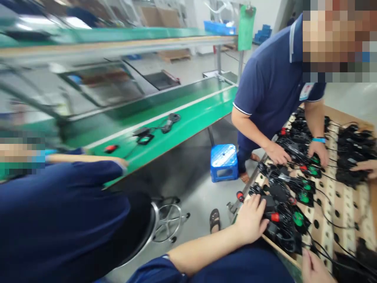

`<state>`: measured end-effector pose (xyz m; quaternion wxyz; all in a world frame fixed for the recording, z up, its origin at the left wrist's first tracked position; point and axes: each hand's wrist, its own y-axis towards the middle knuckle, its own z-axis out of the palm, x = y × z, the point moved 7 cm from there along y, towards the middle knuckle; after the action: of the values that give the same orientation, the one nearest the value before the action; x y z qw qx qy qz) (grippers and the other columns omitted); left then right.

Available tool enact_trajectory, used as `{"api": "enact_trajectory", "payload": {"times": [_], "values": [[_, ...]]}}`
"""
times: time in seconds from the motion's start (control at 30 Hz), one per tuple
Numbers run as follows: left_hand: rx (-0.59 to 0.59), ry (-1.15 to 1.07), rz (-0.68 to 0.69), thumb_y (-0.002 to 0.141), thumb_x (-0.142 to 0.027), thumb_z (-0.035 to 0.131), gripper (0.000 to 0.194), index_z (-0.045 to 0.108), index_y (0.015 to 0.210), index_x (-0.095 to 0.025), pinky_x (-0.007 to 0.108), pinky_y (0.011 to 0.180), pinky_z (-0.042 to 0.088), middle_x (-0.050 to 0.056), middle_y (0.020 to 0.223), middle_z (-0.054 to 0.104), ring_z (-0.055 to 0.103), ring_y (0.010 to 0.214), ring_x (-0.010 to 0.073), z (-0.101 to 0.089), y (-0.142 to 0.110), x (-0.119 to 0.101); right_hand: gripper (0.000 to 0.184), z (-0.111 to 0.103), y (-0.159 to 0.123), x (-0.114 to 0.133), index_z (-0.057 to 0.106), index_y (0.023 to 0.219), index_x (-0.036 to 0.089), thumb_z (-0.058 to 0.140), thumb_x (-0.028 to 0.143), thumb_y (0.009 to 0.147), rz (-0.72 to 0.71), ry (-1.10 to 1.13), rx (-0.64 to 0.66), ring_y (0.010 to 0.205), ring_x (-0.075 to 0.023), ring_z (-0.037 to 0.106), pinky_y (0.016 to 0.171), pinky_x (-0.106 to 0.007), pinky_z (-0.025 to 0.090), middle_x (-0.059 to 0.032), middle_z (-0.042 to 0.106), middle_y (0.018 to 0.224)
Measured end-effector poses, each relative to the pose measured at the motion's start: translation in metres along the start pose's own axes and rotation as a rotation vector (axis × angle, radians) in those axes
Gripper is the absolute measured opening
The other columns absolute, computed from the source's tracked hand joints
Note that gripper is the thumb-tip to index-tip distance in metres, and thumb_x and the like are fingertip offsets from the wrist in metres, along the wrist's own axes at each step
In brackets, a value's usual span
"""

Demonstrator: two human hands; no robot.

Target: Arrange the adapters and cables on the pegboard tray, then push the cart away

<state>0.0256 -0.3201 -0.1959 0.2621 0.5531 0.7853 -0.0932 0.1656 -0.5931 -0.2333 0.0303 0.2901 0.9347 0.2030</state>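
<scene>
The left hand [250, 218] lies over a black, box-shaped plastic part [267, 203] in a heap of coiled black cables, its fingers draped on the part; whether they grip it cannot be told. The right hand [315, 269], cut off by the lower edge of the view, is apart from the left, near a loose black cable [326, 251], and its hold cannot be made out. Just beyond the left fingertips sit a bright red cylindrical piece [276, 217] and a round green disc [298, 218]. The tangle looks like the main hazard: lifting one part could drag its neighbours or strain a cord. A red-and-black round-ended piece [240, 196] beside the left hand, at the surface's near edge, might be nudged off by the wrist. A co-worker's hands [278, 152] work in the same heap beyond the left hand, so both could pull one cable. Under the parts is a pale slatted surface with round holes [326, 200], where plugs might catch. Left of the hands stand a blue plastic stool [224, 157], a wheeled chair base [167, 222] and, farther off, a long green workbench [188, 129] bearing more black cabled parts [145, 137].
</scene>
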Motion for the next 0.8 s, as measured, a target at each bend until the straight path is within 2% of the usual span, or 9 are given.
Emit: {"api": "enact_trajectory", "payload": {"times": [0.07, 0.13, 0.2, 0.4, 0.53, 0.8], "values": [[-0.123, 0.078, 0.017, 0.088, -0.042, 0.059, 0.068, 0.053, 0.146, -0.007, 0.053, 0.113, 0.043, 0.021, 0.150, 0.045, 0.045, 0.138, 0.0373, -0.006, -0.004, 0.012, 0.040, -0.007, 0.014, 0.029, 0.074, 0.087, 0.015, 0.045, 0.038, 0.104, 0.023, -0.090, -0.049, 0.067, -0.0168, 0.066, 0.059, -0.029, 0.045, -0.0059, 0.071, 0.084], [-0.275, 0.189, 0.041, 0.091, -0.042, 0.057, 0.059, 0.059, 0.138, -0.006, 0.051, 0.106, 0.049, 0.021, 0.144, 0.051, 0.050, 0.132, 0.0355, -0.013, -0.010, 0.023, 0.039, -0.005, 0.028, 0.053, 0.072, 0.090, 0.016, 0.042, 0.035, 0.106, 0.050, -0.020, -0.075, 0.075, -0.0158, 0.068, 0.067, -0.027, 0.045, -0.0030, 0.071, 0.087], [-0.350, 0.267, 0.074, 0.092, -0.043, 0.056, 0.059, 0.059, 0.137, -0.006, 0.049, 0.104, 0.050, 0.020, 0.143, 0.051, 0.050, 0.131, 0.0343, -0.014, -0.013, 0.029, 0.032, 0.000, 0.035, 0.062, 0.070, 0.092, 0.017, 0.045, 0.030, 0.105, 0.105, 0.058, -0.093, 0.076, -0.0143, 0.066, 0.072, -0.026, 0.044, -0.0019, 0.069, 0.087], [-0.385, 0.344, 0.163, 0.094, -0.044, 0.055, 0.058, 0.054, 0.136, -0.005, 0.045, 0.098, 0.051, 0.018, 0.139, 0.052, 0.049, 0.127, 0.0319, -0.018, -0.008, 0.017, 0.018, -0.001, 0.027, 0.053, 0.066, 0.099, 0.017, 0.049, 0.021, 0.102, 0.196, 0.142, -0.142, 0.081, -0.0142, 0.060, 0.078, -0.027, 0.039, -0.0020, 0.065, 0.089], [-0.372, 0.376, 0.204, 0.096, -0.043, 0.053, 0.055, 0.051, 0.135, -0.004, 0.045, 0.097, 0.051, 0.018, 0.135, 0.053, 0.050, 0.124, 0.0309, -0.019, -0.004, 0.010, 0.017, -0.003, 0.027, 0.052, 0.065, 0.098, 0.017, 0.048, 0.020, 0.102, 0.230, 0.193, -0.132, 0.082, -0.0159, 0.057, 0.078, -0.030, 0.034, -0.0024, 0.063, 0.088], [-0.361, 0.374, 0.210, 0.098, -0.044, 0.049, 0.053, 0.051, 0.135, -0.006, 0.044, 0.096, 0.053, 0.017, 0.134, 0.054, 0.051, 0.124, 0.0286, -0.019, -0.003, 0.006, 0.018, -0.020, 0.032, 0.053, 0.062, 0.090, 0.017, 0.047, 0.017, 0.101, 0.246, 0.260, -0.193, 0.075, -0.0154, 0.052, 0.073, -0.029, 0.029, -0.0012, 0.059, 0.080]]}}
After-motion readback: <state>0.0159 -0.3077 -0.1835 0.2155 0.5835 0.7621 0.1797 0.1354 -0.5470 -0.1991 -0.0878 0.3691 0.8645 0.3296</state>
